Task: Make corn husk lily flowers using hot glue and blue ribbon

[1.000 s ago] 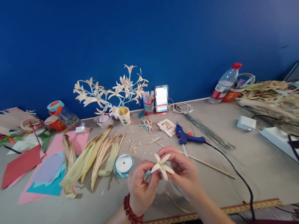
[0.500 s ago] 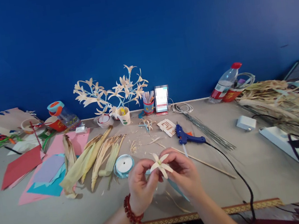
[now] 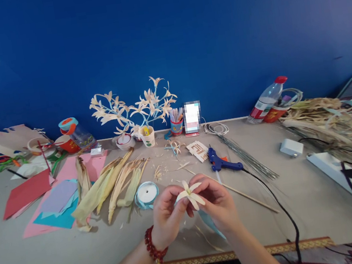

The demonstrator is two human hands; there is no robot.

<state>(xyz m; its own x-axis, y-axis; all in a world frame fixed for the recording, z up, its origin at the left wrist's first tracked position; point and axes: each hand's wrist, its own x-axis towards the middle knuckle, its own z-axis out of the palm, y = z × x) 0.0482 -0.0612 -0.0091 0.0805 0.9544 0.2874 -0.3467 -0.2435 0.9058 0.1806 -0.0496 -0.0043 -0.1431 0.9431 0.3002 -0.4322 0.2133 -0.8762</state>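
Both of my hands are closed around a pale cream husk flower (image 3: pixel 189 193) with several pointed petals, held above the front of the table. My left hand (image 3: pixel 170 216), with red beads at the wrist, pinches it from the left, thumb on a lower petal. My right hand (image 3: pixel 219 204) grips it from the right. A light blue ribbon (image 3: pixel 211 223) hangs beneath, partly hidden by the right hand. The ribbon spool (image 3: pixel 147 193) lies just beyond my left hand. Past my right hand rests a blue glue gun (image 3: pixel 224 161).
Dried corn husks (image 3: pixel 118 184) and coloured paper (image 3: pixel 57 196) lie to the left. Finished husk flowers stand in a white cup (image 3: pixel 148 137) by the wall. Wires (image 3: pixel 248 157) and a thin stick (image 3: pixel 251 200) lie right of centre. A power strip (image 3: pixel 350 186) sits at far right.
The flower has turned slightly in my fingers, its petals now angled differently. Both hands keep their hold. The whole view has shifted a little.
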